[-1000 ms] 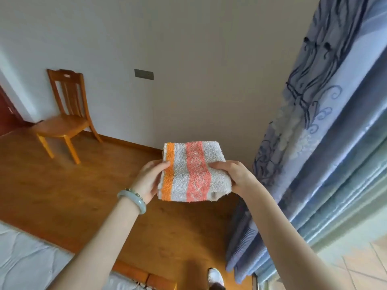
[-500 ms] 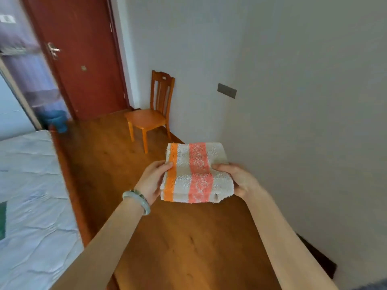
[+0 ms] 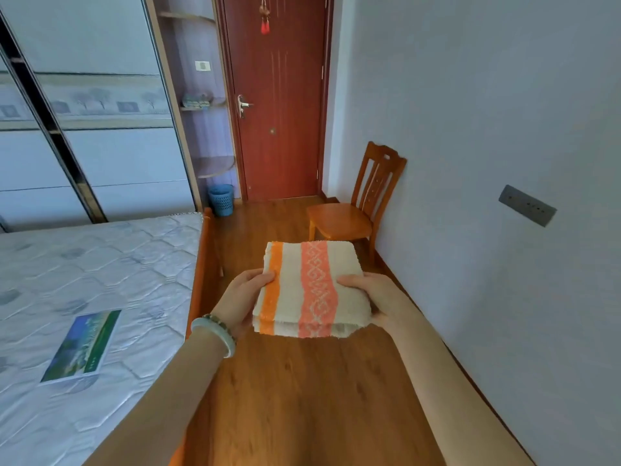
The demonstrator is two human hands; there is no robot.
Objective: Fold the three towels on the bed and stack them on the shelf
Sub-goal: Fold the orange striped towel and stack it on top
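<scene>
A folded cream towel with an orange stripe and a pink patterned stripe is held flat in front of me over the wooden floor. My left hand grips its left edge, thumb on top. My right hand grips its right edge the same way. The bed lies to the left with no towels visible on its mattress. The corner shelves stand far ahead beside the red door, and something folded and bluish lies on the middle shelf.
A wooden chair stands against the right wall. A blue basket sits on the floor under the shelves. A green booklet lies on the mattress. The red door is closed. Wooden floor runs between bed and wall.
My view has swung left from the curtain and wall to the door, shelves and bed. Both hands keep the same hold on the folded towel.
</scene>
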